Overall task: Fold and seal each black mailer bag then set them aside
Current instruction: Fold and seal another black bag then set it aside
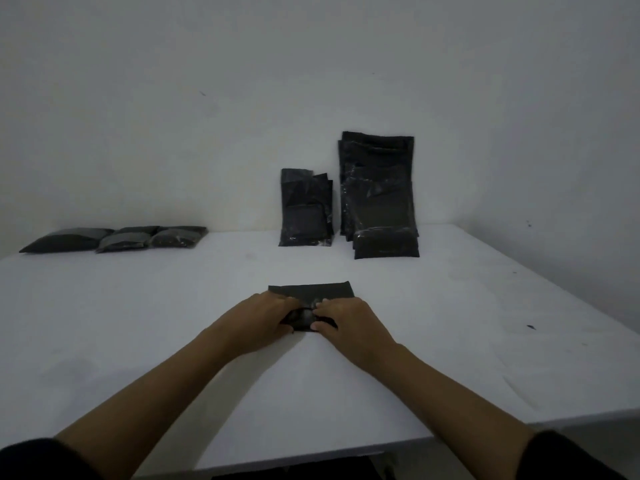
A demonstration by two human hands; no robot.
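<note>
A white table [450, 323] carries everything. Near its middle lies a black mailer bag [311, 292], flat on the surface. At the far left edge sits a row of filled black bags [121, 239], lying side by side. At the back, two stacks of flat black mailer bags [306, 209] [379, 188] stand on the tabletop, leaning against the wall [207, 116].

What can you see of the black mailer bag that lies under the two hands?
The black mailer bag looks like thin, matte plastic. It lies flat on the white table, its far edge free. The left hand and right hand grip its near part, which is bunched or folded. No seal strip is visible.
</note>
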